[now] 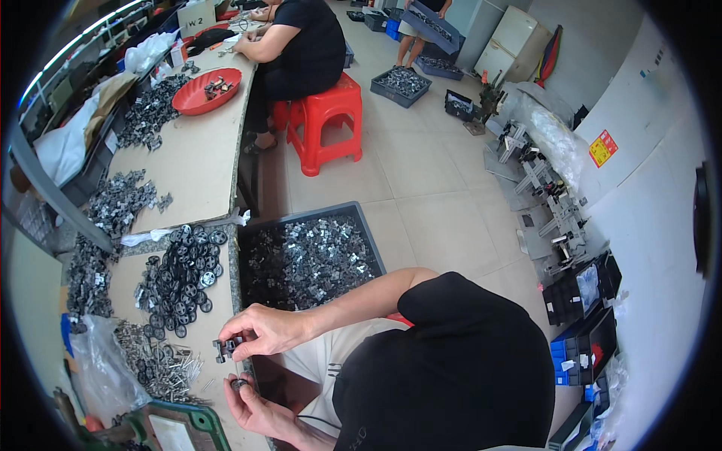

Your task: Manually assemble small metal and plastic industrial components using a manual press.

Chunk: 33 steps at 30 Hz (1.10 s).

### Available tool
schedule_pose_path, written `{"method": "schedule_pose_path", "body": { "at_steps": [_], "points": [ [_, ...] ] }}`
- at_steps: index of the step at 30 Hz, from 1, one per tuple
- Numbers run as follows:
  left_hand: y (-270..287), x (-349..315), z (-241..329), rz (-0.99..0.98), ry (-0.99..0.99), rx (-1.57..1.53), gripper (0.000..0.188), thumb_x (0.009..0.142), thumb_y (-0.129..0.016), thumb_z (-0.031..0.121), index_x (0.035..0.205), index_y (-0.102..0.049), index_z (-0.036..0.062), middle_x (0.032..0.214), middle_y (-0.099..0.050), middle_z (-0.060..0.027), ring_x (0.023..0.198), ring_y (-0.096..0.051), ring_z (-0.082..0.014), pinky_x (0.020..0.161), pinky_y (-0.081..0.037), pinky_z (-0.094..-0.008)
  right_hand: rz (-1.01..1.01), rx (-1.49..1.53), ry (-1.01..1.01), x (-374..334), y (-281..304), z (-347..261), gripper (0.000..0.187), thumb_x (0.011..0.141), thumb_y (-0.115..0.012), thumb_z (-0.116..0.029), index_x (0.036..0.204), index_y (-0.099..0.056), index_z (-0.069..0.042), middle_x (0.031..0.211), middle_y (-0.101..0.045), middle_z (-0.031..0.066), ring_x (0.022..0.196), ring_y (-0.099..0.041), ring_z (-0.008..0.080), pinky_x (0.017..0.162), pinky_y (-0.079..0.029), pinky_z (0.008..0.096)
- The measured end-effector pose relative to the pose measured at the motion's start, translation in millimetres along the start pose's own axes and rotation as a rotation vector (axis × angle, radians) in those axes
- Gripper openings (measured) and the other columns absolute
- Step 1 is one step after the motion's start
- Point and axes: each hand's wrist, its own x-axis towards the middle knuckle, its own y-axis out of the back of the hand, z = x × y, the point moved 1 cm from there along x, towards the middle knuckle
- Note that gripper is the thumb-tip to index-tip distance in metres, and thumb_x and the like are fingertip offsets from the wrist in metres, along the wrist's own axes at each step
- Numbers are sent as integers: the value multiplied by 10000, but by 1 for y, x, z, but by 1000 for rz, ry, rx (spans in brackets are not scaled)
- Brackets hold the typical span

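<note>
Workshop floor, pale tiles, long workbench running along the left side, heaped with small dark metal parts. A grey tray of the same parts sits on the floor just right of the bench, near the wearer. Far end: another person in black on a red stool, red bowl on the bench beside them.

Near edge of the bench, both hands at work close together:
- Right hand reaches in from the right, thumb and forefinger pinched on a small dark bracket part. Other fingers curled in. The part sticks out to the left of the fingertips, long axis roughly left-right, level with the bench edge.
- Left hand sits just nearer, palm up, fingers cupped loosely around a small round wheel-like piece. Grip looks like a fingertip hold, not a fist; exact pad contact too small to tell.

Key relation: wheel piece lies directly below and near-side of the bracket part, a narrow gap between them, not touching. Bracket is the far one, wheel the near one, almost in line. Right hand is nearer the bracket, left nearer the wheel.

Around them: pile of black wheels farther along the bench, pins and loose metal bits to the left, green-edged tool or frame at the near left corner.
</note>
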Motion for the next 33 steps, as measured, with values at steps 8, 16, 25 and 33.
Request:
{"method": "schedule_pose_path", "body": {
  "at_steps": [8, 16, 25, 33],
  "points": [
    [-8, -5, 10, 65, 11, 64, 370, 833, -579, 27, 1174, -495, -88, 1112, -547, -164, 927, -566, -235, 831, -464, -311, -21, 204, -69, -4, -14, 27, 246, 791, -665, -126, 983, -617, 21, 792, -617, 28, 618, -534, 79, 532, -423, 227],
    [-25, -7, 21, 17, -1, 27, 392, 879, -553, 95, 1218, -454, -75, 1156, -538, -166, 995, -553, -222, 875, -461, -297, 14, 609, -212, -8, -18, 32, 277, 835, -636, -150, 1043, -564, 18, 777, -588, 10, 659, -527, 47, 552, -434, 196],
    [-8, -4, 24, 20, -3, 19, 438, 942, -453, 190, 1276, -367, -80, 1276, -430, -213, 1123, -496, -263, 953, -433, -313, 125, 337, -136, -7, -31, 17, 336, 741, -718, -98, 1018, -602, 53, 874, -651, 88, 741, -570, 74, 640, -470, 225],
    [-18, 4, 18, 21, 103, -165, 386, 902, -448, -13, 1273, -381, -94, 1220, -488, -199, 1096, -527, -251, 940, -446, -363, 111, 349, -173, -2, -25, 18, 255, 742, -693, -12, 982, -623, 41, 932, -643, 96, 829, -590, 111, 727, -481, 241]
  ]
}}
